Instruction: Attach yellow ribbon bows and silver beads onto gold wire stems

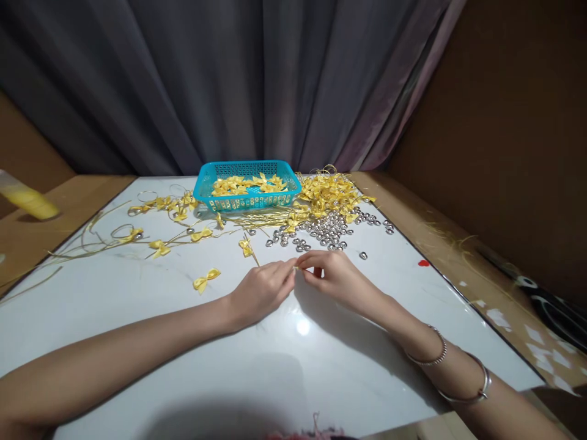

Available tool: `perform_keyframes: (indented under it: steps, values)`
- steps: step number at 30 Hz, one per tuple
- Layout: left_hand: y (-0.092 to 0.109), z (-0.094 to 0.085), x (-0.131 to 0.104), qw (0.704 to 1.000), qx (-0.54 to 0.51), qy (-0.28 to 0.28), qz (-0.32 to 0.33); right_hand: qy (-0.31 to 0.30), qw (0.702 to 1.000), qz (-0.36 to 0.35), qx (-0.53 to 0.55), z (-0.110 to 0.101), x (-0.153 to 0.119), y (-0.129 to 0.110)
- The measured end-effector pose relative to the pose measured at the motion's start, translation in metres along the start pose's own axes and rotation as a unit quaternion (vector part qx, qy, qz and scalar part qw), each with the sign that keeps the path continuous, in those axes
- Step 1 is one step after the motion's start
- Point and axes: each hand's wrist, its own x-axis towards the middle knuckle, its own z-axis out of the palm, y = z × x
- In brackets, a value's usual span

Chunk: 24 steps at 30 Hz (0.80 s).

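Observation:
Over the white tabletop [257, 373], my left hand [262, 292] and my right hand [338, 276] meet fingertip to fingertip. Both are closed in a pinch on a tiny pale-yellow bit [296, 269], mostly covered by the fingers and too small to name. Just beyond my left knuckles, a yellow ribbon bow [245, 247] lies beside a short gold cord [252, 252], whose near end disappears behind that hand. Another yellow bow [206, 280] rests left of my left hand. Silver heart-shaped beads [328, 231] are scattered beyond my right hand.
A turquoise basket [247, 205] holding yellow bows stands at the back. Right of it is a heap of corded bows [330, 192]. Bows on long gold cords [110, 246] spread leftward. A yellow-filled bottle [30, 198] lies far left; black-handled scissors [554, 308] are at right.

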Motion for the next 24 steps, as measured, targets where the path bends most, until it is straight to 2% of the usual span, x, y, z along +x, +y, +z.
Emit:
perform_keyframes:
  steps: [7,14,24]
  values:
    - [0.0017,-0.0007,0.0003,0.999,0.034,-0.030,0.003,-0.001,1.000,0.018,-0.022,0.0044,-0.0004,-0.0041]
    - [-0.0013,0.0008,0.0012,0.993,0.103,-0.037,0.047,0.008,0.999,0.031,-0.029,0.0080,-0.0020,-0.0062]
    - [0.0004,-0.0008,0.0018,0.988,0.137,-0.032,0.061,0.007,0.998,0.049,-0.049,0.0089,-0.0009,-0.0087]
